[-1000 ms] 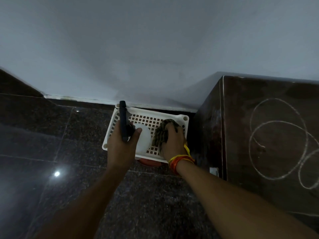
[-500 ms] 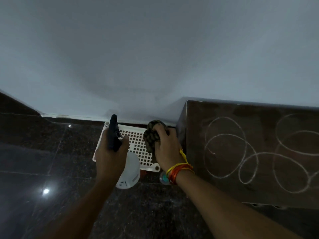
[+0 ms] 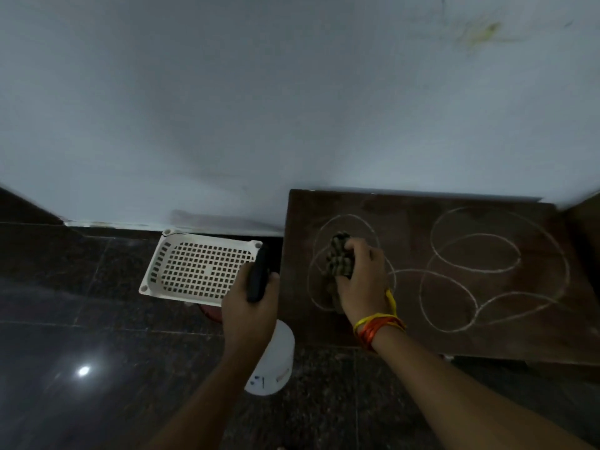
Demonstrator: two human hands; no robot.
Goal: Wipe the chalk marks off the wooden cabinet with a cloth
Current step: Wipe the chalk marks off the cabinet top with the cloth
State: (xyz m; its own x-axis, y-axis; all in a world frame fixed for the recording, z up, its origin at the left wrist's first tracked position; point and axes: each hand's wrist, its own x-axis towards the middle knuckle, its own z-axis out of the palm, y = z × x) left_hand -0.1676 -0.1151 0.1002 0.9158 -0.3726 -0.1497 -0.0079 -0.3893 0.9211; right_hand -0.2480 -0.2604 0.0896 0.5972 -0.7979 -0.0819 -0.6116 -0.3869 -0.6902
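The dark wooden cabinet (image 3: pixel 422 339) stands against the wall at the right, its top covered with looping white chalk marks (image 3: pixel 477 271). My right hand (image 3: pixel 363 280) grips a bunched dark checked cloth (image 3: pixel 339 259) over the left chalk loops; whether the cloth touches the wood I cannot tell. My left hand (image 3: pixel 250 306) holds a white spray bottle (image 3: pixel 276 362) by its black trigger head, just left of the cabinet's edge, above the floor.
A white perforated plastic basket (image 3: pixel 156 274) sits on the dark granite floor (image 3: pixel 81 319) by the wall, left of the cabinet. Something red shows beneath its near edge. The pale wall (image 3: pixel 292 108) fills the upper view.
Both hands lifted out of the basket and moved right. The right hand carried the cloth over the cabinet top; the left hand brought the spray bottle out beside the cabinet.
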